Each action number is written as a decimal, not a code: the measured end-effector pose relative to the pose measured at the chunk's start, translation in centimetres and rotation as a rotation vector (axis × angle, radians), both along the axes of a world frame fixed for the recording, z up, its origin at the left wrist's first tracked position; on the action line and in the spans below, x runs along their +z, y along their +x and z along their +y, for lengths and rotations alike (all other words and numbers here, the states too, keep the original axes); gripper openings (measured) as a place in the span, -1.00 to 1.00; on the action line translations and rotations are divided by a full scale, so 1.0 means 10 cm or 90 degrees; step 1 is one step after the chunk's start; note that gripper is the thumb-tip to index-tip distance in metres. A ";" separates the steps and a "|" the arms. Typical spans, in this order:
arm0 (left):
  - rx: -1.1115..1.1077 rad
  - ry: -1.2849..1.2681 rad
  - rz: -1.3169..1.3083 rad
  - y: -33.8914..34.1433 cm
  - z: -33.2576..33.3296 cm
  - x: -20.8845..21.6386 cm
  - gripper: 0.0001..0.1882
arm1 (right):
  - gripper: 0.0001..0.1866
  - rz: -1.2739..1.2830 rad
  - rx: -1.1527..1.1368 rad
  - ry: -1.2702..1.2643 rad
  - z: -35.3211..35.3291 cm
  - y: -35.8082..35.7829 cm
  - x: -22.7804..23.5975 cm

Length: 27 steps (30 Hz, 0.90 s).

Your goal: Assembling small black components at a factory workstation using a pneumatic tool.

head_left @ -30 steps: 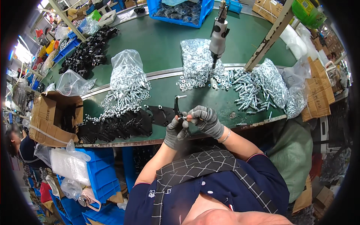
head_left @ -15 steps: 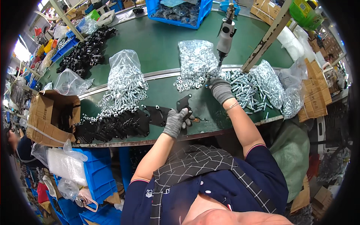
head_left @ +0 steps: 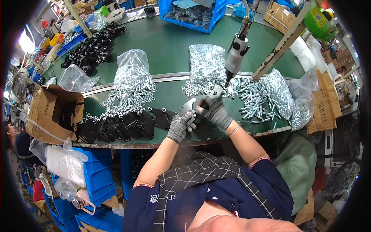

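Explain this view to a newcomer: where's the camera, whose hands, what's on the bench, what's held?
No robot here: these are a person's two hands in grey gloves. The picture comes from a fisheye camera worn on the head, looking down, so straight edges bend.

The left hand holds a flat plate. The right hand is close beside it; whether it holds anything is hard to tell.

On the green bench, left to right along the near side: a cardboard box, black plates with a bag of silvery fasteners beyond them, loose nuts, then loose bolts. A power screwdriver hangs tip down near the nuts. A blue crate sits farther back.
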State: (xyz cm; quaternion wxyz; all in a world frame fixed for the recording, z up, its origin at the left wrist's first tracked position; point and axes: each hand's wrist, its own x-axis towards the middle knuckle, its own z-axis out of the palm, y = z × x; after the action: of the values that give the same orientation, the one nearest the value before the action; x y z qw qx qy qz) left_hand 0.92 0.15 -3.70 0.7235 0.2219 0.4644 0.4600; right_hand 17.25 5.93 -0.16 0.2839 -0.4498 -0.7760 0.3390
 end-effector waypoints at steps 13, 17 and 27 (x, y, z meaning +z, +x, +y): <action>0.045 -0.003 -0.044 -0.33 -0.71 0.56 -0.76 | -0.81 -0.020 0.050 0.518 -1.11 -0.42 0.45; 0.049 0.002 -0.151 -0.40 -0.90 0.32 -0.75 | -0.82 -0.082 0.104 0.459 -1.29 -0.45 0.63; -0.260 0.156 0.253 -0.80 -1.11 0.27 -0.72 | -0.83 -0.441 0.419 0.491 -1.39 -0.85 1.45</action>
State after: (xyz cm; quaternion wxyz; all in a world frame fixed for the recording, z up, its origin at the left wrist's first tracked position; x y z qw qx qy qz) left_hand -7.07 -10.95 -0.96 0.6639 0.4817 0.4834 0.3057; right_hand 8.72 -8.02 14.36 0.0378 -0.1355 -0.9881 -0.0625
